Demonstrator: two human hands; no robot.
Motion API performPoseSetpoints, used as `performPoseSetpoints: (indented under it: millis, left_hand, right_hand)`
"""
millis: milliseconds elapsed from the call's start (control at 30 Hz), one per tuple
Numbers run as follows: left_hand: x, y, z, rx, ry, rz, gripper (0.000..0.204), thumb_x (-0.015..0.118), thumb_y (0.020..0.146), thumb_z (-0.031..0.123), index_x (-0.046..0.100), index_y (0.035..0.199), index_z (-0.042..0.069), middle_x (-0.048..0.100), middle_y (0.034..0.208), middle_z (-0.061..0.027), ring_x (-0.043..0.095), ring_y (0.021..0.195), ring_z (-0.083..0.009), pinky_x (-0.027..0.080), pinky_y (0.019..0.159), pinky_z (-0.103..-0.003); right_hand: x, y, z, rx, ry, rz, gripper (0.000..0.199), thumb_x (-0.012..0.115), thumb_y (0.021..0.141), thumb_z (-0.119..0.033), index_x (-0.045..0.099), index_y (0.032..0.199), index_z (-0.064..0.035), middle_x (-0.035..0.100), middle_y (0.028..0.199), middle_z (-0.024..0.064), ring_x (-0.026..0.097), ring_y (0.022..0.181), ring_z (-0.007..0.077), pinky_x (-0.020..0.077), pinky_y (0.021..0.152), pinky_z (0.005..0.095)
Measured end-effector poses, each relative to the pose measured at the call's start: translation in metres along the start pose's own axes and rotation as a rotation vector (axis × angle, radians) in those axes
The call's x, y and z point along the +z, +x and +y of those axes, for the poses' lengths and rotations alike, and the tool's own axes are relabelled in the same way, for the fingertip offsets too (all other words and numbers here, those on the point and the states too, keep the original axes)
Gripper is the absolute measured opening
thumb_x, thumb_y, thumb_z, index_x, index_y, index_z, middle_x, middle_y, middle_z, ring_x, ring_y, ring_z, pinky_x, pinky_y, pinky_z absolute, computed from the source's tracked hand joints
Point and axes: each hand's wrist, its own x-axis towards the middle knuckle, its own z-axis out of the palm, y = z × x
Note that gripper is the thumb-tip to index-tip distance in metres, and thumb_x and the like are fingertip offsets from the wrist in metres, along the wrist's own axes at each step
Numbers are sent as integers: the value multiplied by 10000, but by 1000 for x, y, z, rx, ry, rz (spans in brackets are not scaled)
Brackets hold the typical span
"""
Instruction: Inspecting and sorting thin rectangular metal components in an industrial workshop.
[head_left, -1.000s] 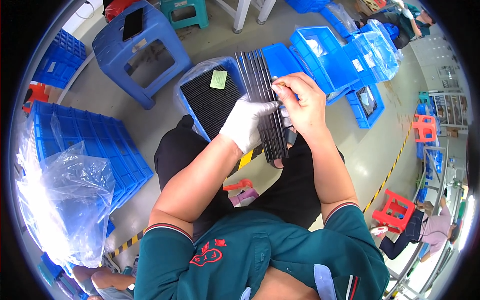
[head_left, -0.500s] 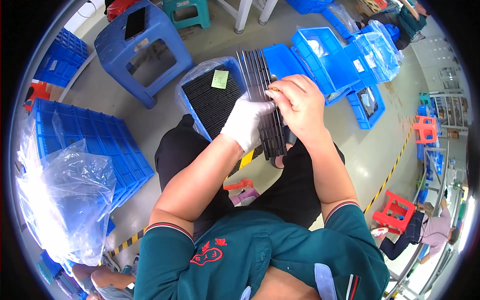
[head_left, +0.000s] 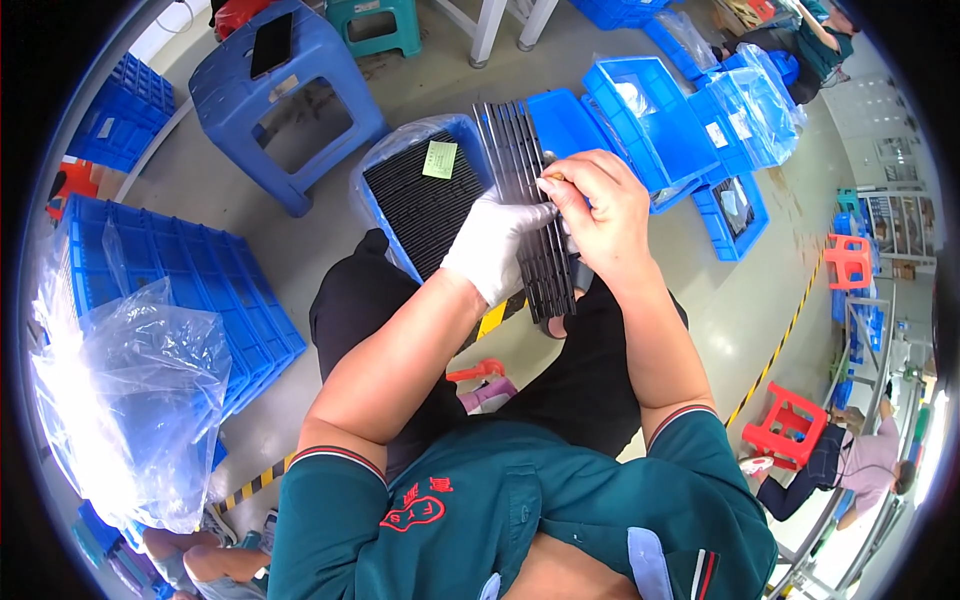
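- Head view shows a bundle of long black slatted strips (head_left: 530,205) held upright over the person's lap, roughly at the middle of the picture.
- The left hand (head_left: 492,245), in a white glove, is closed around the bundle's left edge near its middle and carries it.
- The right hand (head_left: 600,210) is bare; its thumb and forefinger are pinched together at the bundle's right edge, on what seems to be a single strip, though whether anything small sits between the fingertips cannot be told.
- To do this well, the gloved hand would best keep the strips squared and steady while the bare fingers work one strip at a time, so none fans out or slips toward the floor.
- Just behind the bundle lies a blue bin (head_left: 425,190) lined with clear plastic and packed with more black strips, a small green slip (head_left: 439,160) on top.
- Further blue bins (head_left: 650,110) stand to the right, near the bare hand; a blue stool (head_left: 285,95) stands to the upper left.
- A blue crate (head_left: 180,290) and a loose clear plastic bag (head_left: 125,400) sit at the person's left.
- Nothing lies between the hands and the lined bin; the person's knees are close beneath the bundle.
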Motion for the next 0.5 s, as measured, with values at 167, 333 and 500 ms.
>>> performPoseSetpoints:
  millis: [167,333,500]
  left_hand:
    - [-5,3,-2,35,41,9,292,574,840,-4,533,1119,71,579,942,-44,603,829,-171,533,682,-323]
    - [-4,2,-1,30,50,21,279,590,829,7,540,1096,69,581,920,-33,600,814,-162,527,667,-322]
    - [-22,9,-11,183,243,3,249,586,810,45,553,1057,36,579,932,-30,562,811,-108,459,722,-246]
  right_hand:
    - [4,1,-2,-26,16,26,105,723,703,-104,656,767,-55,624,751,61,597,696,240,481,611,324]
    - [4,1,-2,-34,-4,24,110,722,695,-113,653,767,-66,616,756,52,595,711,235,477,625,332]
    - [5,2,-9,-182,-180,-53,109,689,697,-113,646,797,-101,603,807,31,580,760,224,450,657,349]
